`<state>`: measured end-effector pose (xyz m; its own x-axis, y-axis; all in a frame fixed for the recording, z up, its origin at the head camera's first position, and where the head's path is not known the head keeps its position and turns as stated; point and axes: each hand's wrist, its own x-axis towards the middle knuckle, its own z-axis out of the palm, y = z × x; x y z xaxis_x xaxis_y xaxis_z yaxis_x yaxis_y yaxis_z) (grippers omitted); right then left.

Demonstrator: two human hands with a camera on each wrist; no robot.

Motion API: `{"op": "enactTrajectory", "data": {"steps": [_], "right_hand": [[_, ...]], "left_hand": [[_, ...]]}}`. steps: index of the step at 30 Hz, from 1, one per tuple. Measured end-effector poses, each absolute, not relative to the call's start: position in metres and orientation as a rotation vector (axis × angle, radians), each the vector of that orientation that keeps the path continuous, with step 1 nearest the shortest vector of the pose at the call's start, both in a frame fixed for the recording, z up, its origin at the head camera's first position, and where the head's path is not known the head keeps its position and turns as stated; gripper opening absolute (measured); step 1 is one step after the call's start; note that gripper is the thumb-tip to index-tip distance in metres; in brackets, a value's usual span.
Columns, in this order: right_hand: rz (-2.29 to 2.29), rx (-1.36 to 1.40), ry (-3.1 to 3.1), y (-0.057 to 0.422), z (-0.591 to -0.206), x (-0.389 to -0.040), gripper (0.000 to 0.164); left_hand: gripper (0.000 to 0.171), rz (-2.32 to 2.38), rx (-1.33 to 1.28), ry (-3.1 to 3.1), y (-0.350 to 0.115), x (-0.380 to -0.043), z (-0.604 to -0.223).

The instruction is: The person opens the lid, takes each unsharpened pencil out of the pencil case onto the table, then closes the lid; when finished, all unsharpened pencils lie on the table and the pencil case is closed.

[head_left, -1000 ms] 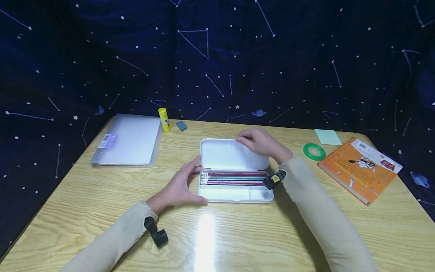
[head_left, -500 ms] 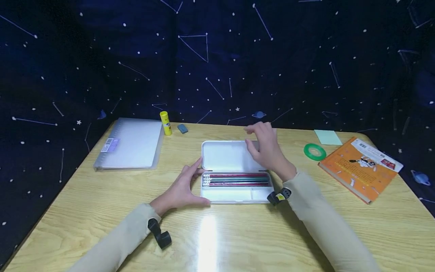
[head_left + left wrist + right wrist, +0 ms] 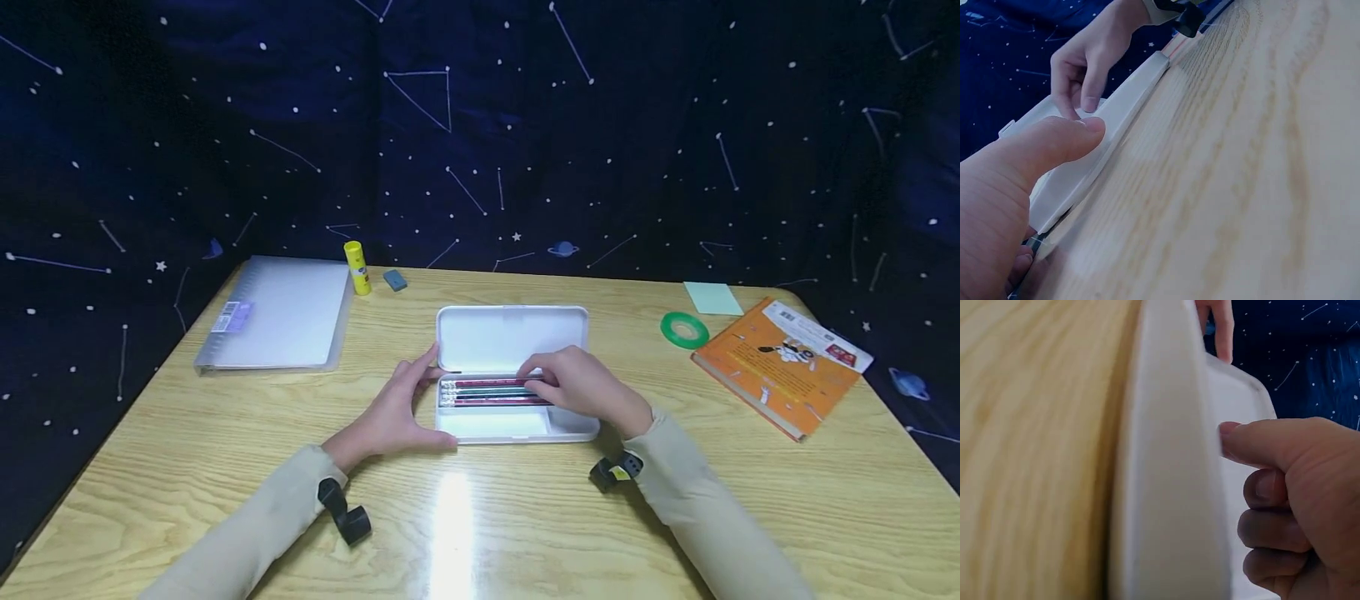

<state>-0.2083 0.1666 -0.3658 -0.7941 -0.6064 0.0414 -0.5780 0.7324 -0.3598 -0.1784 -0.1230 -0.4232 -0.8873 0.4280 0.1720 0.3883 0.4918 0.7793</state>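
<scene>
A white pencil case [image 3: 493, 425] lies open on the table, its lid [image 3: 510, 329] tipped back. Several pencils [image 3: 480, 391], red and dark green, lie in its rear compartment. My left hand [image 3: 393, 417] holds the case's left end, with the thumb at the front edge and fingers toward the back. My right hand [image 3: 581, 385] reaches into the case, thumb and index finger down at the pencils. In the right wrist view the case's white wall [image 3: 1172, 462] hides the pencils, and the right hand's other fingers [image 3: 1272, 528] are curled. I cannot tell whether a pencil is pinched.
A clear binder [image 3: 281, 312], a yellow glue stick [image 3: 357, 268] and a blue eraser [image 3: 394, 280] lie at the back left. Green tape [image 3: 667, 332], pale green sticky notes [image 3: 712, 298] and an orange book [image 3: 780, 362] are at the right. A starry cloth [image 3: 480, 150] hangs behind.
The right hand has left the lid's back edge, lifted over the lid, and come down toward me to the pencils. The left hand stays at the case's left end.
</scene>
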Motion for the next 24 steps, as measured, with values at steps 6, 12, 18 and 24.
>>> {"op": "enactTrajectory", "data": {"steps": [6,12,18,24], "right_hand": [[-0.630,-0.983,2.825,0.171,-0.376,-0.215,0.014],[-0.719,-1.034,2.803,0.172,-0.382,-0.216,0.008],[-0.719,-1.080,2.838,0.171,-0.384,-0.215,0.011],[-0.637,-1.092,2.872,0.163,-0.385,-0.213,0.010]], "left_hand": [[0.131,1.365,0.731,2.678,-0.124,-0.178,-0.424],[0.132,1.347,0.747,2.683,-0.123,-0.178,-0.425],[0.133,1.362,0.736,2.677,-0.121,-0.179,-0.422],[0.133,1.358,0.723,2.676,-0.124,-0.179,-0.423]]}}
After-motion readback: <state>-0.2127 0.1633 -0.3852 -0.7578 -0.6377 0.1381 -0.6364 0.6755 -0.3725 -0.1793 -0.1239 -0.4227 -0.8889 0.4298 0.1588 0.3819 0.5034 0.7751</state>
